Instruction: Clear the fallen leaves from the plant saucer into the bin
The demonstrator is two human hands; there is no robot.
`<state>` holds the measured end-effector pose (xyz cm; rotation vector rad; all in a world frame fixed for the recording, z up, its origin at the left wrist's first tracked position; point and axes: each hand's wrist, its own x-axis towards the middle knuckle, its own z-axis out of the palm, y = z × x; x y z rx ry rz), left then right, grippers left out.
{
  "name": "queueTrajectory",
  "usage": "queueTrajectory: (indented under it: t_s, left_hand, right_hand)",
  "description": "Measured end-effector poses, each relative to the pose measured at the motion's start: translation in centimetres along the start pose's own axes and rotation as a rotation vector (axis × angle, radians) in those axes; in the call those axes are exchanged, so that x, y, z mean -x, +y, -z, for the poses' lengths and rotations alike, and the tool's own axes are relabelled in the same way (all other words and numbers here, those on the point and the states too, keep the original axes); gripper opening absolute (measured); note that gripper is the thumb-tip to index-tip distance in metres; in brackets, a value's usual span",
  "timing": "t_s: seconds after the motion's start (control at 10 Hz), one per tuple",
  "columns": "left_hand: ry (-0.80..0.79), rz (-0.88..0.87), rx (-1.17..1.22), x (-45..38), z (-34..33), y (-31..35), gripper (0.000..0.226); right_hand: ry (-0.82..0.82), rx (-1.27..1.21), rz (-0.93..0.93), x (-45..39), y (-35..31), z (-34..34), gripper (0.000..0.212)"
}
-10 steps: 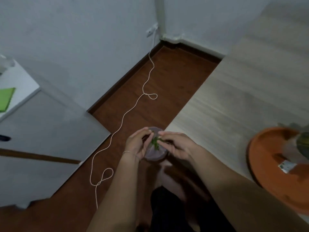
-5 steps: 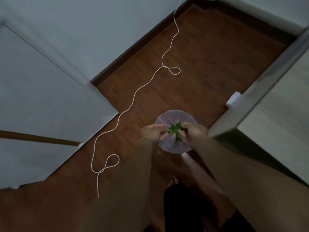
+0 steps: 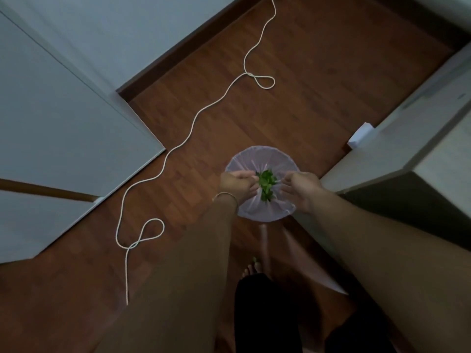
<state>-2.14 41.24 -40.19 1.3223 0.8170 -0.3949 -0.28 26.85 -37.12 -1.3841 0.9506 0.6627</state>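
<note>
A round bin [image 3: 262, 159] lined with a pale lilac bag stands on the wooden floor. Both my hands hover directly over its mouth. A clump of green leaves [image 3: 266, 183] sits between the fingertips of my left hand [image 3: 237, 186] and my right hand [image 3: 302, 189], pressed from both sides, with its lower end trailing down toward the bag. One small green leaf [image 3: 254, 259] lies on the floor by my foot. The plant saucer is out of view.
A long white cord [image 3: 178, 146] snakes across the floor to the left of the bin. A pale wooden table [image 3: 433, 138] juts in at the right, with a small white block [image 3: 360, 135] by its leg. White panels [image 3: 63, 123] fill the left. My bare foot [image 3: 251, 270] is just below the bin.
My view tipped down from the tabletop and orange saucer to the floor. The hands, with the leaves between them, came down over the bin and have drawn slightly apart.
</note>
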Motion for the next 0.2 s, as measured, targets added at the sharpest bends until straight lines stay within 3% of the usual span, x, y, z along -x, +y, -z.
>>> queueTrajectory:
  t_s: [0.2]
  left_hand:
    - [0.076,-0.016,-0.105,1.0,0.7,2.8,0.015]
  right_hand:
    - [-0.043,-0.059,0.0,0.3,-1.3,-0.5,0.031]
